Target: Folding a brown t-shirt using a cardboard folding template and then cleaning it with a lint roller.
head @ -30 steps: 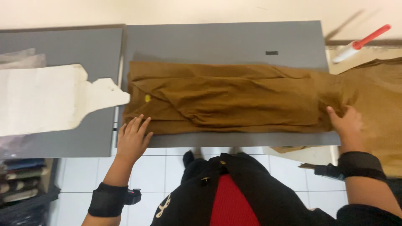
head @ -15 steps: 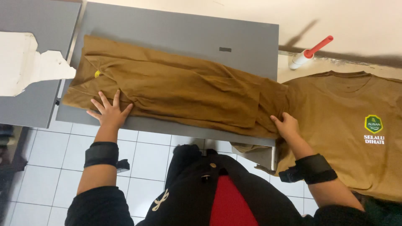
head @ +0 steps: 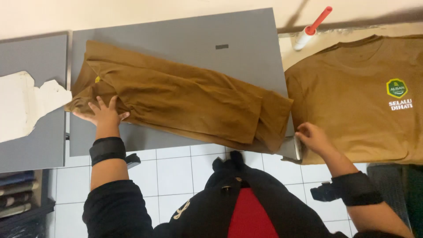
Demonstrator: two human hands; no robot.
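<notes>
- A torn white sheet (head: 24,108) lies on a separate grey panel, left of the grey folding board (head: 176,44).
- The left hand (head: 102,115) presses flat, fingers spread, on the left end of the folded brown garment (head: 176,99) near the board's front-left part.
- The folded brown garment stretches slantwise across the board, its right end hanging past the board's front-right corner.
- The right hand (head: 312,137) pinches the board's right front corner, fingers curled.
- A flat brown T-shirt (head: 352,101) lies right of the board; a lint roller (head: 312,28) rests behind it.
</notes>
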